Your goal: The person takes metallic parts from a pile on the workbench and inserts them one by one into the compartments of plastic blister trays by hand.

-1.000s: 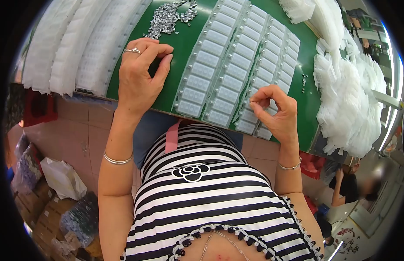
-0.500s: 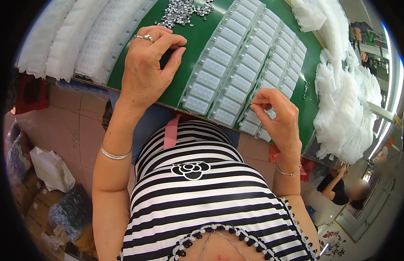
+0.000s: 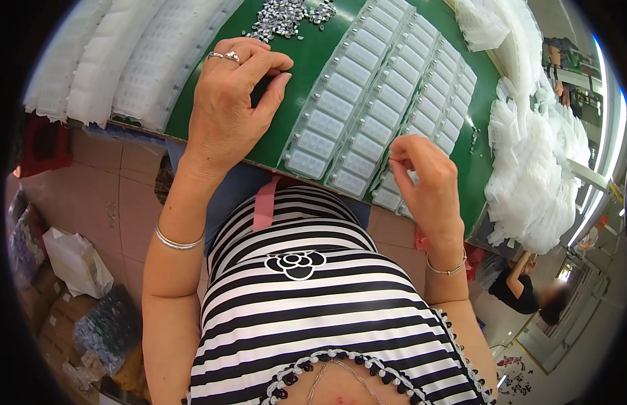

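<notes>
The left hand [image 3: 239, 94] is curled, forefinger and thumb tips a narrow gap apart – whether a small piece sits between them I cannot tell. At its 1 o'clock, just beyond the knuckles, lies a pile of small shiny stones [image 3: 279, 20]; at 3 o'clock, the clear compartmented strips [image 3: 340, 88] run side by side across the green table [image 3: 263, 154]. Stacks of white strips [image 3: 146, 67] lie between its 9 and 10 o'clock.

The right hand [image 3: 426, 177] is half curled, its thumb and forefinger close together; I cannot tell if they pinch anything. It covers part of the near ends of the rightmost clear strips – contact is unclear. Between its 1 and 2 o'clock are a few scattered stones [image 3: 474, 137], and at 3 o'clock a white translucent heap [image 3: 537, 169].
</notes>
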Demonstrator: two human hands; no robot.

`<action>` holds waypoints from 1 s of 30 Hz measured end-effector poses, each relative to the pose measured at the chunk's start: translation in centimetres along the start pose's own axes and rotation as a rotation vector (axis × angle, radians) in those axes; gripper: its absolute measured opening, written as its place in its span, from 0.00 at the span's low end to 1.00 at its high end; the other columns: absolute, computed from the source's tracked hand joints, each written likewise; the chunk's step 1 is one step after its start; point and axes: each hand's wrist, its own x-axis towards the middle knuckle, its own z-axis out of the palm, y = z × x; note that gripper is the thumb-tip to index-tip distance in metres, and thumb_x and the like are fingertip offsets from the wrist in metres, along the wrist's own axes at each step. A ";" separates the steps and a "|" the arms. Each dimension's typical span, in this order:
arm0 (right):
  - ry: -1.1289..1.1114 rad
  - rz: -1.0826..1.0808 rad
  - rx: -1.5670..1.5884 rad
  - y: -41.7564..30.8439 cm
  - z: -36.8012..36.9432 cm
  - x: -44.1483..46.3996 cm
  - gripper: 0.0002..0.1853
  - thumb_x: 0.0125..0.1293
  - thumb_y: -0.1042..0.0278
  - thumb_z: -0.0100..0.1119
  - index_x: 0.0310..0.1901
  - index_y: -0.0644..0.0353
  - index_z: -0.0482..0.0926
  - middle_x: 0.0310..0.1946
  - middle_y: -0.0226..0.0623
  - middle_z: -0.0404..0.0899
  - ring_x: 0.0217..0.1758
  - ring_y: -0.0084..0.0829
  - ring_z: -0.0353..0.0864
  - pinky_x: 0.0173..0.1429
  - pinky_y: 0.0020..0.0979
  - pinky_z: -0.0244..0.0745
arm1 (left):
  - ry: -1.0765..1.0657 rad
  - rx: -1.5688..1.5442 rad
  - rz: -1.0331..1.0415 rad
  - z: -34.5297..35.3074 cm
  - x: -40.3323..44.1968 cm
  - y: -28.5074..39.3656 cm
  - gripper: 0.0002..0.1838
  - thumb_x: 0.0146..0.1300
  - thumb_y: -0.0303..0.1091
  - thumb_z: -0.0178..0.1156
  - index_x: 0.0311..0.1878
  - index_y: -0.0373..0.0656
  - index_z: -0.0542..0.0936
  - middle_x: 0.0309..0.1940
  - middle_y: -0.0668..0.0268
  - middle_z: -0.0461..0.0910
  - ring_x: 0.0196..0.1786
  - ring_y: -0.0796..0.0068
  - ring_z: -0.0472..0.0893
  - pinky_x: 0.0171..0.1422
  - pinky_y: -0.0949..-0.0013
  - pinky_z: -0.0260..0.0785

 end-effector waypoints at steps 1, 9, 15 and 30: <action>-0.008 -0.034 -0.075 -0.2 0.3 -0.1 0.16 0.60 0.90 0.68 0.48 0.64 0.85 0.38 0.29 0.87 0.36 0.24 0.78 0.45 0.25 0.77 | 0.010 -0.003 0.003 0.1 0.0 0.0 0.08 0.64 0.22 0.71 0.45 0.44 0.89 0.41 0.72 0.85 0.56 0.68 0.81 0.61 0.65 0.73; 0.066 0.088 0.309 0.3 -0.6 -0.6 0.14 0.60 0.88 0.68 0.46 0.64 0.87 0.35 0.28 0.82 0.35 0.24 0.73 0.43 0.27 0.73 | -0.014 0.002 -0.022 -0.2 -0.2 0.0 0.09 0.65 0.21 0.71 0.47 0.42 0.89 0.42 0.71 0.86 0.58 0.67 0.81 0.63 0.65 0.74; 0.146 0.114 0.213 0.9 -1.2 -1.7 0.10 0.60 0.86 0.69 0.42 0.63 0.88 0.35 0.28 0.81 0.34 0.24 0.70 0.41 0.25 0.70 | 0.052 -0.015 0.039 0.4 0.1 0.0 0.07 0.63 0.23 0.72 0.43 0.44 0.88 0.42 0.72 0.84 0.52 0.70 0.81 0.58 0.65 0.73; 0.064 0.025 0.071 0.9 0.6 0.0 0.08 0.54 0.84 0.68 0.31 0.60 0.79 0.31 0.29 0.74 0.31 0.29 0.70 0.37 0.30 0.70 | -0.017 0.012 -0.015 -0.2 0.0 0.2 0.09 0.65 0.21 0.71 0.47 0.43 0.89 0.41 0.71 0.85 0.58 0.67 0.81 0.63 0.65 0.74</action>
